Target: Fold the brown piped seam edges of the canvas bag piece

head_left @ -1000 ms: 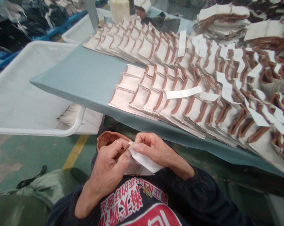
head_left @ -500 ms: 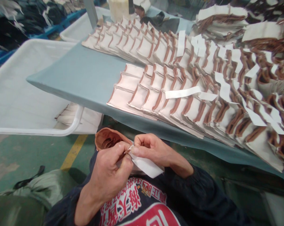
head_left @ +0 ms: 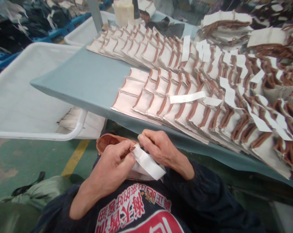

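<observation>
My left hand (head_left: 113, 166) pinches the edge of a brown piece with a pale inner side (head_left: 104, 142), which looks like leather or cloth and lies over my lap. A white paper strip (head_left: 150, 164) hangs from the pinched edge, slanting down to the right. My right hand (head_left: 158, 145) is closed just right of and above the left, thumb pressed against the fingers; whatever it may grip is too small to make out. Much of the piece is hidden behind my hands and the strip.
Before me a blue-grey table (head_left: 76, 77) bears rows of overlapping white pieces with brown edges (head_left: 158, 100). White strips (head_left: 187, 97) lie on them. A white plastic bin (head_left: 35, 97) stands to the left. More bundles (head_left: 226, 24) are stacked at the back right.
My right hand has come away from the pinched edge, moving up a little and closing. More of the white strip is uncovered, and my left hand keeps its pinch.
</observation>
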### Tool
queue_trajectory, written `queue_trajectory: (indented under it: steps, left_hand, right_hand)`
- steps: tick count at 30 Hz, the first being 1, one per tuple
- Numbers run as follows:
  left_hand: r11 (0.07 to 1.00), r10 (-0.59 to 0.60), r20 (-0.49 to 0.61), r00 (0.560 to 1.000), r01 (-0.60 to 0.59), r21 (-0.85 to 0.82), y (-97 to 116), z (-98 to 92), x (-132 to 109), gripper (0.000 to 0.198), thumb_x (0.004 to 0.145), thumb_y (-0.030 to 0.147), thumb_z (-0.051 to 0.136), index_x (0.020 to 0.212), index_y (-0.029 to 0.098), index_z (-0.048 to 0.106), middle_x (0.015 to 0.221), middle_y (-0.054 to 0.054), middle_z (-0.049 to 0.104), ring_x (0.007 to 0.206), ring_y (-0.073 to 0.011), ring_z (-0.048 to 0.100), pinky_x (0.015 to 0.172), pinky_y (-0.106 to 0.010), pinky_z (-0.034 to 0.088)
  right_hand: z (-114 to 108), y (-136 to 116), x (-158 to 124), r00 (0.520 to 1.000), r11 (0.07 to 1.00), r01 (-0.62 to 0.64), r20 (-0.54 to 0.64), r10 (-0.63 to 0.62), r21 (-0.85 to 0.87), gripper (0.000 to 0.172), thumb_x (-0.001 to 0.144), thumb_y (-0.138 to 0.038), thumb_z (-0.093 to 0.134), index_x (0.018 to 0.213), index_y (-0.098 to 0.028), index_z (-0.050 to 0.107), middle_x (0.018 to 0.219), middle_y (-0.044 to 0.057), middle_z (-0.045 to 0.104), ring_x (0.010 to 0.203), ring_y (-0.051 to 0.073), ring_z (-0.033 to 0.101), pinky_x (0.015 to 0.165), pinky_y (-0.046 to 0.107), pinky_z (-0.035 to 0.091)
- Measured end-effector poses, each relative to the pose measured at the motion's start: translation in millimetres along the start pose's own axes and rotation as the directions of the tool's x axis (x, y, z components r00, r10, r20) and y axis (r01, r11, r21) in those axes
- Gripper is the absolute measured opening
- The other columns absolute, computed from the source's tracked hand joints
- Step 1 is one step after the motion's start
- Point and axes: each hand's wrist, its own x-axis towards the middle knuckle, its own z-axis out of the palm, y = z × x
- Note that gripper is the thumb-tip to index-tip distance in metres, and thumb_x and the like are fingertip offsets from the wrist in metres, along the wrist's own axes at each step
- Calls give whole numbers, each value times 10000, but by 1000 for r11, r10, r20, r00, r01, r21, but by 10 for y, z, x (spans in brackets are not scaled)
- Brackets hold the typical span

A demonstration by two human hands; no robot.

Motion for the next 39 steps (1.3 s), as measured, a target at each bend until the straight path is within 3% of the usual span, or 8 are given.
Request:
queue_trajectory:
  steps: [3,6,11,16,22,27,31,39]
  left_hand:
    - [999,54,84,995,-54,-2,44,-82,24,220,868,210,453,702,199,596,628,22,628,552,-135,543,516,-240,381]
    - [992,119,132,984,-123,23,97,-172,50,221,886,205,477,690,202,579,607,39,578,541,-120,510,505,-230,349]
    - [989,143,176,974,-148,16,185,-277,24,198,895,205,509,747,206,640,603,54,550,518,-107,452,469,-222,313]
    - [996,91,194,977,-86,-34,127,-310,-41,65,901,187,572,900,221,627,667,49,635,565,-123,541,504,-214,375]
    - [994,86,173,981,-73,-78,-27,-352,-25,66,882,180,588,899,236,619,747,30,675,632,-140,628,537,-215,440]
    - [991,128,84,988,-130,22,-60,-345,-10,80,908,237,613,836,231,647,710,41,658,598,-130,603,525,-222,437]
    - [955,259,32,965,-261,140,-60,-339,-23,80,924,195,628,879,219,689,746,51,714,605,-105,632,588,-210,461]
    - [889,357,69,931,-362,281,-87,-333,-38,101,946,189,640,931,187,740,774,28,771,620,-98,696,593,-195,458]
  right_hand:
    - [-198,-165,-4,987,991,133,-84,-135,-33,213,1014,-407,580,951,-210,631,922,44,708,856,192,636,819,323,479]
    - [-314,-305,-14,933,931,360,48,-358,-58,286,986,-398,682,1189,-199,650,1181,97,741,1125,238,665,1022,379,487]
    - [-353,-349,20,871,843,488,189,-454,-224,155,926,-338,742,968,-208,669,887,43,687,884,219,605,916,408,465]
    - [-353,-302,81,886,905,397,318,-337,-149,227,927,-336,689,763,-221,585,770,2,625,784,184,553,827,362,436]
    - [-311,-273,135,880,990,107,455,-137,92,240,947,-399,659,811,-202,634,799,-11,652,762,154,552,741,285,437]
    - [-262,-220,140,896,987,31,434,-97,159,272,957,-425,666,857,-172,669,788,-11,645,727,135,544,670,251,427]
    - [-240,-216,122,910,985,14,406,-82,170,253,942,-403,676,845,-170,670,782,-9,647,714,132,546,663,247,428]
    - [-207,-206,55,930,989,-13,364,-42,147,179,897,-334,675,821,-173,673,763,-9,649,687,126,522,630,234,412]
